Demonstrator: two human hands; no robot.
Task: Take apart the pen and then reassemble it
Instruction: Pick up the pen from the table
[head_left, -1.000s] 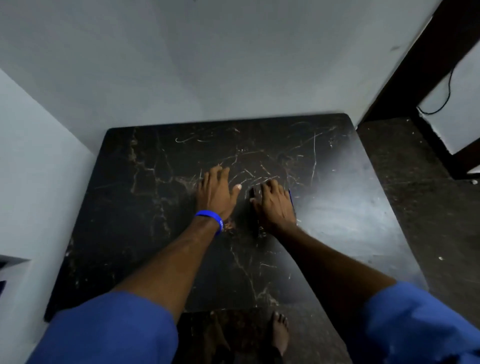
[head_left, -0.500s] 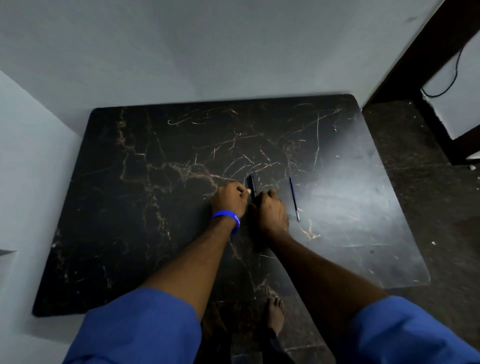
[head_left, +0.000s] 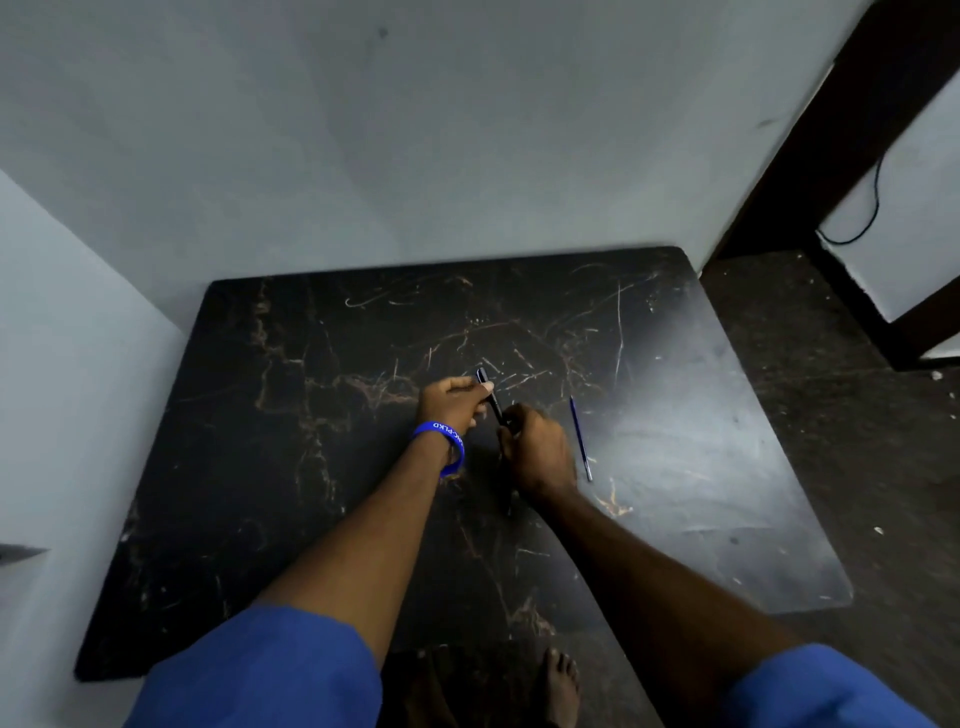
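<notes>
A dark pen body (head_left: 492, 397) is held over the middle of the black marble table (head_left: 291, 415). My left hand (head_left: 451, 402), with a blue wristband, pinches the pen's upper end between thumb and fingers. My right hand (head_left: 537, 449) is closed around its lower end, which is hidden in the fist. A thin blue refill (head_left: 580, 437) lies flat on the table just right of my right hand, apart from it.
White walls close in behind and to the left of the table. A dark floor and a dark door frame (head_left: 810, 135) with a black cable are on the right. Bare feet (head_left: 558, 686) show under the table's near edge.
Both hands lay flat on the table a second ago. They have since closed on the pen body and lifted it slightly, uncovering the blue refill on the table.
</notes>
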